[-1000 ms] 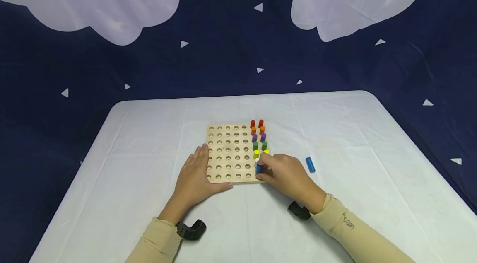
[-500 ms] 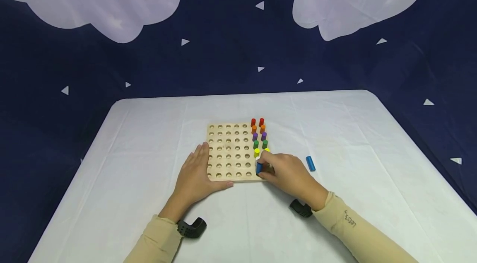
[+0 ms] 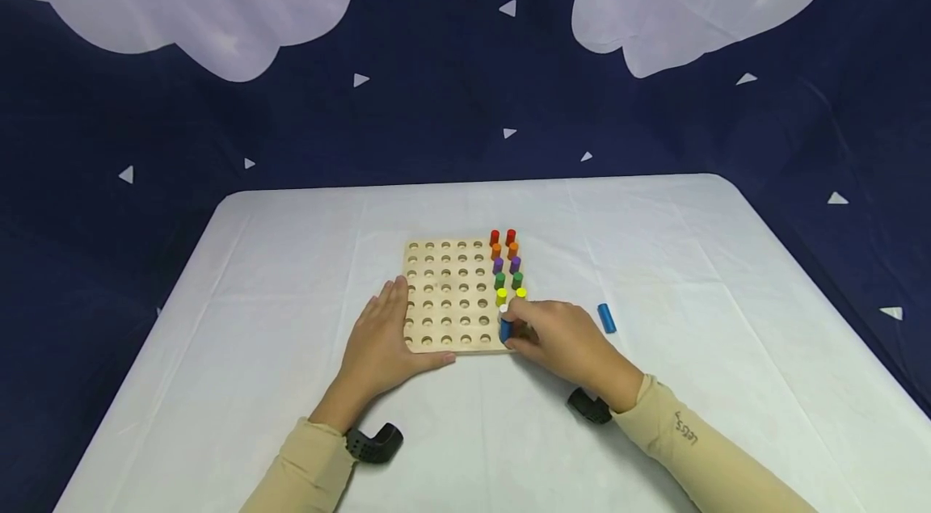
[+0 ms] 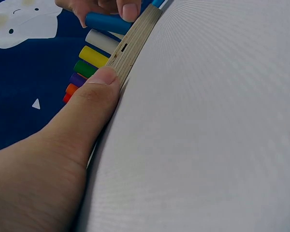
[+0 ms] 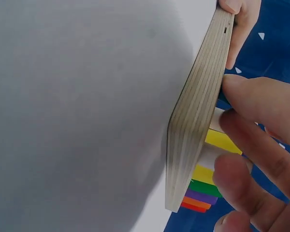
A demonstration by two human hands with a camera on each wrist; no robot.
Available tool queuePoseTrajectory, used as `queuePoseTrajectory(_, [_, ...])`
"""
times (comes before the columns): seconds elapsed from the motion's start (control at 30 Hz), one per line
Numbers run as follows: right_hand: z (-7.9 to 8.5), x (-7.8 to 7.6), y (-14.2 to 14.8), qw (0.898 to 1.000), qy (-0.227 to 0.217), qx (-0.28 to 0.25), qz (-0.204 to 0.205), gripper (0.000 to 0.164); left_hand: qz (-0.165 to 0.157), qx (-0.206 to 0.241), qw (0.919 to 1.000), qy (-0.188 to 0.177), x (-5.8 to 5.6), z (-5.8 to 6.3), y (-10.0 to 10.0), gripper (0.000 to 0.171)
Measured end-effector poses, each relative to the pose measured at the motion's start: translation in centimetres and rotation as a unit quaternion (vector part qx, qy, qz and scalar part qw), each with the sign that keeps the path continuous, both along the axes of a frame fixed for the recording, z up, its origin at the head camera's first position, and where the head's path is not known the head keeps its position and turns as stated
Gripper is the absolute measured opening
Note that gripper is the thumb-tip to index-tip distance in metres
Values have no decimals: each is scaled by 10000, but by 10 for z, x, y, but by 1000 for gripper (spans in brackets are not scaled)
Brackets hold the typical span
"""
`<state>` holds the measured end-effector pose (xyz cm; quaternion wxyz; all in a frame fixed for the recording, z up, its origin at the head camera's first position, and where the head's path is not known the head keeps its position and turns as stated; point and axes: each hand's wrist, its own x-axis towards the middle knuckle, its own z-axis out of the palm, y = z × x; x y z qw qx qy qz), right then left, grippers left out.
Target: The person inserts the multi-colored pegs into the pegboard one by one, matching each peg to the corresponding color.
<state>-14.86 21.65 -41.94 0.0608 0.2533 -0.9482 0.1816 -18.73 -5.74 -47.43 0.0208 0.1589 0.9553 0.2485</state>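
Note:
A square wooden peg board (image 3: 455,280) lies on the table. My left hand (image 3: 378,343) rests against it, fingers straight along its left edge and thumb along the front edge. Between thumb and finger of my right hand (image 3: 563,343) is a blue peg (image 3: 505,330), upright at the front row; in the left wrist view its lower end meets the board. Behind it stands a white peg (image 4: 102,41). Red, orange, purple, green and yellow pegs (image 3: 502,298) fill two right-hand columns. My right fingers hide the board's front right corner in the head view.
A second blue peg (image 3: 607,318) lies on the white-covered table (image 3: 698,271), right of the board. Several holes in the board's left part hold no pegs. A dark blue cloth (image 3: 436,109) with clouds hangs behind the table.
The view has tilted slightly. The right hand keeps its pinch on the blue peg, which stands a little straighter at the front row. The left hand stays against the board.

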Motion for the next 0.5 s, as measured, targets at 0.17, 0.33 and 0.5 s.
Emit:
queuePoseTrajectory(0.17, [3,1,1,9999,117,-34,111,24,-14,30,10000,37,0,2,0,145])
queuePoseTrajectory(0.33, [2,3,2,9986,365,35,381,24,-8,41,10000,45,1,3,0,145])
queuePoseTrajectory(0.5, [2,5,2,9984,405,54,387,23,-21,7,10000,39,3,4,0,145])
